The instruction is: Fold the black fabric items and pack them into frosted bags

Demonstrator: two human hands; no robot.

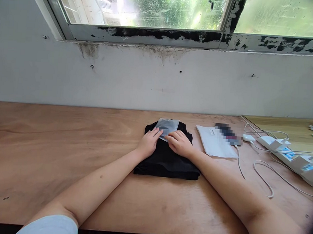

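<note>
A folded black garment (173, 162) lies on the table in front of me. On its far half rests a small, see-through greyish plastic bag (169, 125). My left hand (149, 142) lies over the left side of both, its fingers stretched out onto the bag. From the right, my right hand (180, 142) touches the bag's near right part with slightly bent fingers spread apart. The fingertips of the two hands are close together. What lies under the palms is hidden.
Right of the garment is a white packet (217, 147) with a blurred-out device (227, 133) on it. Farther right, a white power strip (289, 153) and loose white cables (266, 169) spread over the wooden table (64, 143). A wall with a window stands behind.
</note>
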